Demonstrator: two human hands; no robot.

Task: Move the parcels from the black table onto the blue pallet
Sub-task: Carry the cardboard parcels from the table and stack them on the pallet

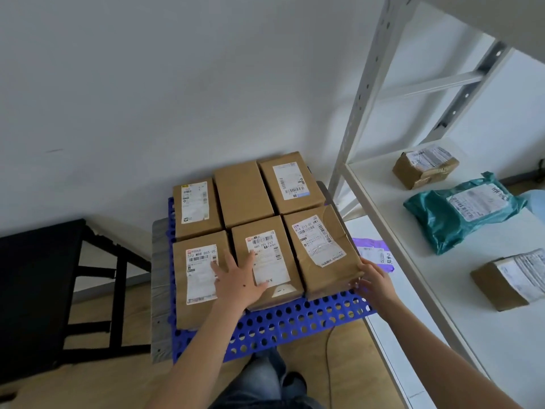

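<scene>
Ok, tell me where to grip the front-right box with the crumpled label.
Probably take the front-right box by its near-right corner, coming from the front right: those two faces look free, while its left and back sides butt against neighbouring boxes.

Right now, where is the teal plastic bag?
Head view, right side: the teal plastic bag lies on the white shelf between two brown cardboard boxes.
</scene>
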